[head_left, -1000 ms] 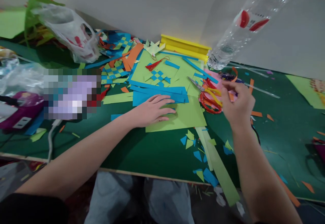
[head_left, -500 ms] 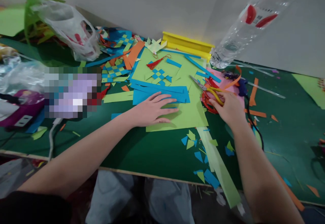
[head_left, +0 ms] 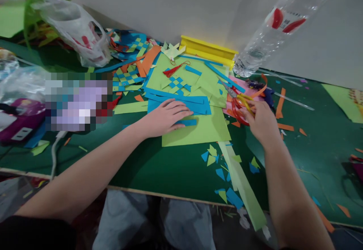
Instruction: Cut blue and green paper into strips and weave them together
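Yellow-handled scissors [head_left: 243,99], probably light and stiff, suited a loop hold; the right hand [head_left: 263,120] gripped them, the left hand [head_left: 163,119] lay flat on blue paper [head_left: 202,108].

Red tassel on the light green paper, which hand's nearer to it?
Left. Your left hand rests on blue paper, on your side of the red tassel; your right hand is farther off, to its right, holding the yellow-handled scissors.
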{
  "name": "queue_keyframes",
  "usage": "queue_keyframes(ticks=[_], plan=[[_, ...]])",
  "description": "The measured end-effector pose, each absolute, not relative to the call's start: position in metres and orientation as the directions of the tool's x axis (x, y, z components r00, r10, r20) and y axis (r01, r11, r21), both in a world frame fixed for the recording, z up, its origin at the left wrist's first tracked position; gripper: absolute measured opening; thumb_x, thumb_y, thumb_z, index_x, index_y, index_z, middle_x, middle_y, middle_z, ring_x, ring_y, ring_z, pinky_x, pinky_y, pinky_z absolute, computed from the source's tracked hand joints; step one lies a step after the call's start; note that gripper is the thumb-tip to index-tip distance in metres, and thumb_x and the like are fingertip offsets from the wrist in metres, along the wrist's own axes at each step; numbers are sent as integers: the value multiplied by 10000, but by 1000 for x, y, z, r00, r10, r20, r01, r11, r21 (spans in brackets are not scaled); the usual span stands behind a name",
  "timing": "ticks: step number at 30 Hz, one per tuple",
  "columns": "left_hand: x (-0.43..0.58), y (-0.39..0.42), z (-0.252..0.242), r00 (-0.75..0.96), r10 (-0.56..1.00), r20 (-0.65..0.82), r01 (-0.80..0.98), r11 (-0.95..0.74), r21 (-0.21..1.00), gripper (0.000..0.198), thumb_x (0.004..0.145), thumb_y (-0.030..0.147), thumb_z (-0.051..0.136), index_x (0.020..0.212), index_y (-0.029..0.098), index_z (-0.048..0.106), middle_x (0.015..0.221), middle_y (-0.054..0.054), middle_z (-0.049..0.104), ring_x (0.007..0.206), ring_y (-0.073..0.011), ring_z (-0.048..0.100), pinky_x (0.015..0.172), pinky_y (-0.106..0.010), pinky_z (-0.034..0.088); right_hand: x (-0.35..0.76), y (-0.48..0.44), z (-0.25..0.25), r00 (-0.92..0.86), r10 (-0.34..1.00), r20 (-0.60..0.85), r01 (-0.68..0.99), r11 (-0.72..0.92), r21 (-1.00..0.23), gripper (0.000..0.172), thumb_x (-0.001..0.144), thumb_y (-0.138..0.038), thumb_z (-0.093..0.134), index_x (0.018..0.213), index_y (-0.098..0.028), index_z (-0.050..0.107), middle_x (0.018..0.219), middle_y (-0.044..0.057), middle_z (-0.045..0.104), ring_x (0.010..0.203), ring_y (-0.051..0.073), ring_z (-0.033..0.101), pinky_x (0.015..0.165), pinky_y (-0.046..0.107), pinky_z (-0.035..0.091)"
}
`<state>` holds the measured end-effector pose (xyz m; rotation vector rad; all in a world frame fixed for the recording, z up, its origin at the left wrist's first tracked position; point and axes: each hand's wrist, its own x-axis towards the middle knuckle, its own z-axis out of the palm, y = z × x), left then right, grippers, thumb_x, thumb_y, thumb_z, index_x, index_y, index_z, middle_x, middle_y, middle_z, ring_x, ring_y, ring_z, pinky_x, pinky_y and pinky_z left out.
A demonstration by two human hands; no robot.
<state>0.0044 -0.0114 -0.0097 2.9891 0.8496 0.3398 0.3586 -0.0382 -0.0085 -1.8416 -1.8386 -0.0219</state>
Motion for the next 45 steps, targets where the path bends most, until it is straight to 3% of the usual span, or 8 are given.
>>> queue_keyframes(ticks=[5,9,13,16,19,24,35,45], plan=[[6,-12,-7,828,521,208,516,-853,82,413,1014,381,417,1369,202,527,1391,-83,570,1349,-226,430,1170,-425,234,358,-33,-8,199,943,268,700,55,-712,446,787,-549,636,1088,-220,614,986,110,702,860,292,692,749,485,575],[5,-11,-3,816,525,241,521,-849,84,403,1011,374,425,1352,194,546,1379,-77,581,1340,-230,438,1167,-419,252,349,-35,-7,108,952,288,551,183,-814,494,733,-460,699,1161,-247,572,1125,92,683,1031,283,671,851,456,570],[3,-11,-2,813,519,265,519,-852,75,416,1019,399,396,1342,186,549,1364,-66,591,1326,-227,448,1156,-398,268,350,-44,1,9,970,244,655,179,-734,545,750,-452,684,1224,-257,500,1143,93,642,995,265,653,801,432,559],[3,-10,-4,818,508,269,509,-858,71,417,1025,391,380,1347,180,540,1366,-69,585,1322,-220,450,1151,-387,270,355,-51,14,-48,966,255,862,169,-478,631,656,-479,758,1187,-241,516,1112,104,617,1000,311,612,822,486,510],[3,-9,-7,825,509,244,507,-858,75,463,1010,422,411,1394,176,492,1407,-80,547,1338,-232,430,1142,-383,279,358,-58,26,-239,944,229,927,292,-236,531,616,-446,778,1058,-234,574,1126,105,622,1086,361,569,915,542,440],[3,-7,-12,824,534,188,525,-845,102,552,988,466,445,1463,186,403,1455,-96,497,1356,-245,405,1141,-397,281,352,-63,30,-413,910,39,857,403,-321,487,675,-403,747,1110,-248,592,1156,81,645,1064,304,608,894,474,494],[8,-9,-10,845,503,181,489,-864,117,377,1003,231,436,1360,294,539,1441,-42,515,1392,-205,388,1167,-405,286,335,-61,24,-512,852,107,779,513,-359,482,722,-399,737,1170,-254,632,1266,81,643,1196,309,577,993,522,475],[6,-7,-12,867,483,121,468,-873,136,669,860,-37,424,1409,340,474,1531,-2,405,1468,-199,261,1180,-415,283,342,-57,20,-483,868,111,813,492,-312,481,700,-404,763,1140,-268,623,1245,75,649,1148,320,604,1004,567,451]])
